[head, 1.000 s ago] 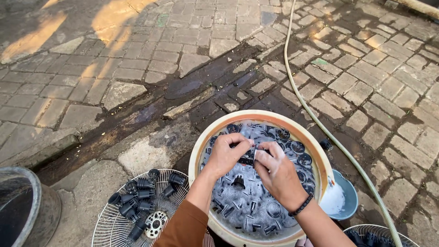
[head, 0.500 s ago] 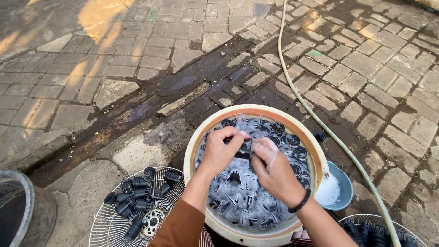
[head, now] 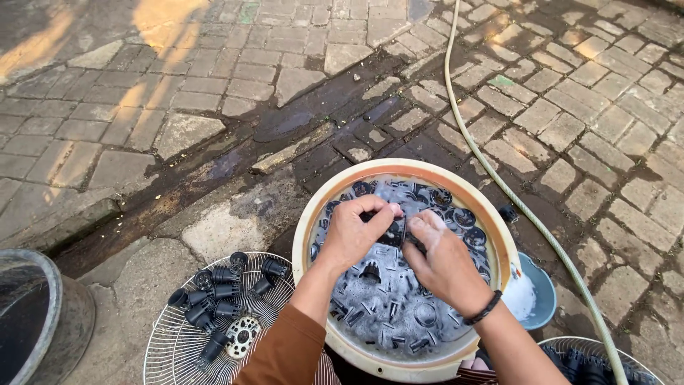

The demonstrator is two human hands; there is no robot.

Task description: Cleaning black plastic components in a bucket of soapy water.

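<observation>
A person crouched over a round cream basin (head: 499,246) works both hands together above soapy grey water: the left hand (head: 354,235) pinches a small black plastic part (head: 391,232) between thumb and fingertips, while the right hand (head: 443,258), wet and soapy, closes its fingers against the same part from the other side, a grip that judging by the suds serves to rub the piece clean over the water, so that drips fall back in. The part sits between the two hands just above the basin's middle; it is dark, short and seemingly tubular, though mostly hidden by the fingers. An orange-brown sleeve (head: 285,353) covers the left forearm and a black bracelet (head: 484,309) circles the right wrist. More black parts (head: 456,217) lie sunk in the foam. To the left, a white wire fan grille (head: 167,349) lies flat on the ground and carries a cluster of similar black pieces (head: 217,292), apparently set there to drain. A small blue bowl (head: 545,292) of white foam touches the basin's right side, and a grey tub (head: 53,314) stands at far left. Beyond, a pale green hose (head: 491,178) snakes over wet, patched brick paving (head: 214,85).
</observation>
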